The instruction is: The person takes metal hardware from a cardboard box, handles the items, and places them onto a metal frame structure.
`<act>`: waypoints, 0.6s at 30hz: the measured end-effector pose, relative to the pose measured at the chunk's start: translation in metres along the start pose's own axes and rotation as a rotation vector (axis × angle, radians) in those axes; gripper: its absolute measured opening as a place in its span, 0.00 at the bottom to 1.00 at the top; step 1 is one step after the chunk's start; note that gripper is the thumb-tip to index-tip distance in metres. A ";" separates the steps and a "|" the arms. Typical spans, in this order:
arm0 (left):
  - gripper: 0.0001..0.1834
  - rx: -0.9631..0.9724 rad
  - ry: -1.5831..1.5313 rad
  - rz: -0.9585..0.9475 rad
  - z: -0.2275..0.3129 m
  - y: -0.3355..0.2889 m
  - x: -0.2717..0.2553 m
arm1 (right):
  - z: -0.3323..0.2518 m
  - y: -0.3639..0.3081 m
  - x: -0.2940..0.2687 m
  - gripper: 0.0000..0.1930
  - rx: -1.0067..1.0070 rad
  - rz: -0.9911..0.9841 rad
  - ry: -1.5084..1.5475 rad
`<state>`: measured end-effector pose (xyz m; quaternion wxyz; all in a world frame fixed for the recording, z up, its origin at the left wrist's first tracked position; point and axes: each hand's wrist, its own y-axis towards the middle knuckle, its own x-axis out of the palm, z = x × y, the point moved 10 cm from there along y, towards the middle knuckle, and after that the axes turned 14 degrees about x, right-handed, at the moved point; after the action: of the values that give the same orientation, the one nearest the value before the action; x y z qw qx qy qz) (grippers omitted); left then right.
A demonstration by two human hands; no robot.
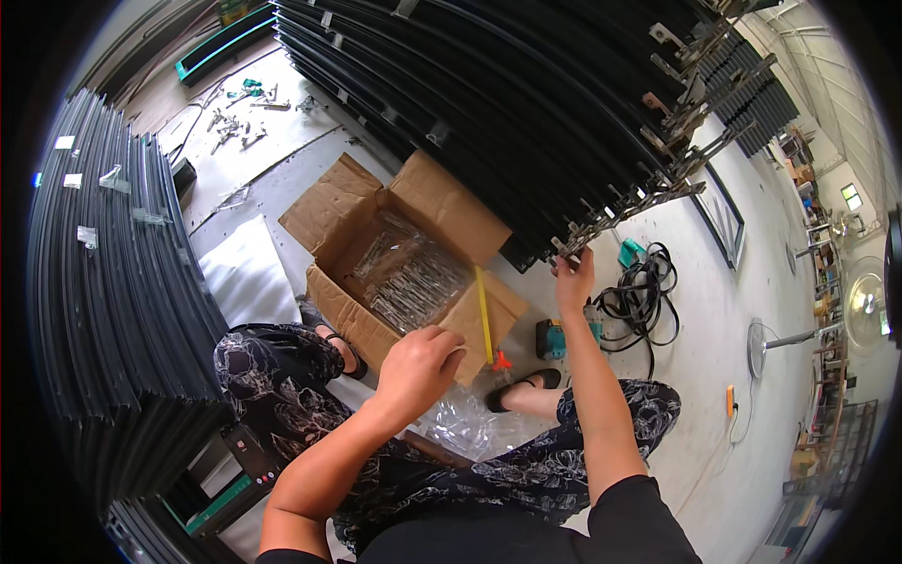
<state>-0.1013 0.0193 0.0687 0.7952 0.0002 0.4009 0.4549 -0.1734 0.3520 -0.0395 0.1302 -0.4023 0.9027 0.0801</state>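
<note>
My left hand (423,368) is closed, hovering over the near flap of an open cardboard box (346,299); whatever its curled fingers may hold is hidden. Inside the box lie many slim metal fittings (413,282), partly in clear plastic. Further right, my right hand (575,278) reaches up to the lower corner of a tall stack of black frames (489,113). Its fingers pinch a small metal bracket (569,246) at the frame end. More metal brackets (672,169) stick out in a row along that edge of the stack.
A teal power tool (554,339) and a coiled black cable (639,299) lie right of the box. Near my foot are a yellow strip (485,315), an orange clip (503,360) and clear plastic wrap (470,421). Another stack of dark profiles (122,282) stands left; a fan (757,349) stands right.
</note>
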 end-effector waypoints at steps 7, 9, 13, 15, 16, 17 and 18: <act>0.07 0.030 0.017 -0.014 0.006 0.002 0.001 | -0.013 -0.014 0.002 0.19 -0.305 0.124 -0.521; 0.07 0.043 0.013 -0.011 0.007 0.003 0.001 | -0.025 -0.024 0.001 0.20 -0.359 0.181 -0.559; 0.07 0.034 0.019 -0.037 0.004 0.002 0.005 | -0.035 -0.026 0.002 0.22 -0.476 0.214 -0.689; 0.05 0.003 0.040 -0.014 -0.006 0.000 0.006 | -0.031 -0.020 -0.001 0.22 -0.372 0.209 -0.657; 0.05 0.002 0.045 -0.014 -0.008 0.000 0.006 | -0.027 -0.015 -0.004 0.22 -0.271 0.202 -0.627; 0.05 -0.007 0.062 0.015 -0.011 0.000 0.002 | -0.025 -0.016 -0.006 0.21 -0.266 0.215 -0.584; 0.05 -0.017 0.079 0.048 -0.015 -0.001 -0.003 | -0.030 -0.019 -0.003 0.21 -0.269 0.210 -0.580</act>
<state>-0.1108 0.0110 0.0597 0.7676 -0.0150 0.4278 0.4769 -0.1624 0.3334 -0.0107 0.3184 -0.2810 0.8458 0.3228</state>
